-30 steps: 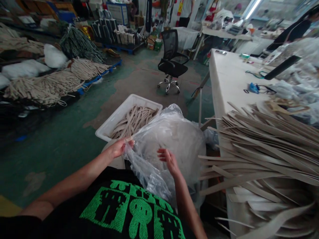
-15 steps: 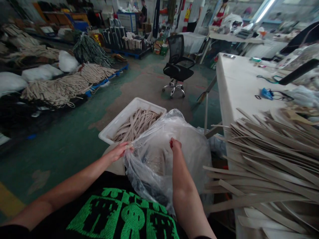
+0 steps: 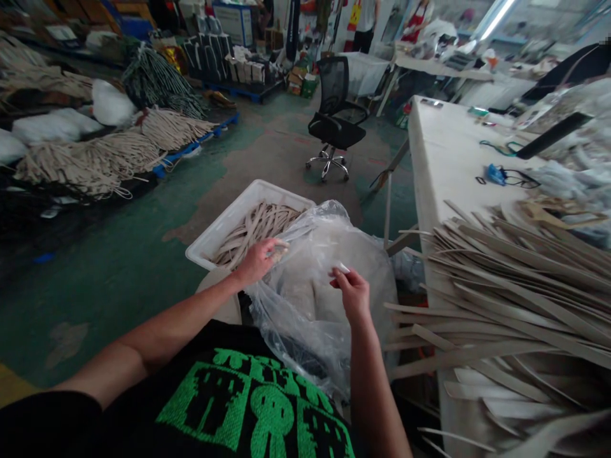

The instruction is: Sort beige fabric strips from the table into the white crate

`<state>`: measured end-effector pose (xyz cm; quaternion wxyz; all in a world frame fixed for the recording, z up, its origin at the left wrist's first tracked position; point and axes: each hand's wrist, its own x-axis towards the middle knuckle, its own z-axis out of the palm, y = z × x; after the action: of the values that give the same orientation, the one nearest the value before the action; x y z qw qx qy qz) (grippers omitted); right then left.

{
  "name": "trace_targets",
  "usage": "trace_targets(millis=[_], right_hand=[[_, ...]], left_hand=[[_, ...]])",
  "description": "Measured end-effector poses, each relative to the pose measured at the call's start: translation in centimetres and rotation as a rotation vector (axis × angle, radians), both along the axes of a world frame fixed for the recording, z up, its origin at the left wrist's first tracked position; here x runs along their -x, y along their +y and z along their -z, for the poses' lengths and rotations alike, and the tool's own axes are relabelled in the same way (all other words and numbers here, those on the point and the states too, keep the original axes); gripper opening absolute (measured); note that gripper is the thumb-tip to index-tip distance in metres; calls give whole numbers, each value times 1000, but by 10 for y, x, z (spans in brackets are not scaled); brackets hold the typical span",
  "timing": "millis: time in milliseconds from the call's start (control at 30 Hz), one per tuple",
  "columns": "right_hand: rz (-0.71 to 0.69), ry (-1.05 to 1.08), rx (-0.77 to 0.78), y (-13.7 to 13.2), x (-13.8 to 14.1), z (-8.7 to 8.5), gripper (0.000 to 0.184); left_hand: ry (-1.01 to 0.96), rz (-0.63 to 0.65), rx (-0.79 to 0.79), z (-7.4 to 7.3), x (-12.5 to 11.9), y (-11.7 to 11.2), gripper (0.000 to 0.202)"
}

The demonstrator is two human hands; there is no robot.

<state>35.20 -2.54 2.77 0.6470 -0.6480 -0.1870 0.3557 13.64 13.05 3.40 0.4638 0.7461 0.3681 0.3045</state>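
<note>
A large clear plastic bag [image 3: 329,305] lies in front of my body, with pale contents showing blurred through it. My left hand [image 3: 260,261] is over the bag's left edge, its fingers stretched out and apart; pale coverings show on the fingertips. Above the middle of the bag, my right hand [image 3: 353,291] pinches a small white piece [image 3: 342,268] between thumb and fingers; its exact kind is too small to make out. Just beyond my left hand stands a white plastic bin [image 3: 205,232] with flat beige straps [image 3: 258,229] in it.
On the right, a white table [image 3: 429,152] carries a heap of long beige strips [image 3: 506,286] jutting past its edge. A black office chair [image 3: 334,121] stands ahead. Bundled cords [image 3: 105,156] lie on pallets at left. People stand in the background.
My left hand has left the bag's edge and moved right and up over the bag. The right hand has shifted slightly right and turned, showing the white piece. The view has shifted a little.
</note>
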Motion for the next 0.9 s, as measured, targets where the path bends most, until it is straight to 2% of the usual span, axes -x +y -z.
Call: trace_targets(millis=[67, 133, 200, 267, 367, 433, 533, 633, 767, 833, 900], right_hand=[[12, -62, -58, -7, 4, -16, 36], [20, -115, -125, -15, 8, -28, 32], [34, -125, -172, -23, 11, -34, 29], [56, -98, -181, -31, 14, -36, 29], [57, -83, -166, -38, 19, -35, 29], [37, -95, -162, -40, 23, -36, 29], [-25, -128, -169, -35, 30, -44, 29], [-114, -186, -168, -23, 34, -58, 28], [-173, -264, -177, 0, 28, -78, 25], [-177, -271, -186, 9, 23, -85, 23], [-193, -272, -187, 15, 19, -90, 22]], left_hand=[[-15, 176, 15, -13, -16, -21, 28], [-10, 302, 72, -17, -25, -41, 38], [-42, 331, 86, -17, -27, -56, 42], [-102, 275, 39, -18, -23, -65, 37], [-170, 138, -34, -26, -12, -68, 33], [-197, 99, -64, -33, -6, -66, 33], [-210, 207, -47, -38, -7, -65, 39], [-166, 397, 87, -32, -18, -67, 56], [-109, 540, 358, -21, -28, -74, 37], [-111, 538, 394, -20, -25, -73, 35], [-134, 429, 317, -20, -21, -67, 38]])
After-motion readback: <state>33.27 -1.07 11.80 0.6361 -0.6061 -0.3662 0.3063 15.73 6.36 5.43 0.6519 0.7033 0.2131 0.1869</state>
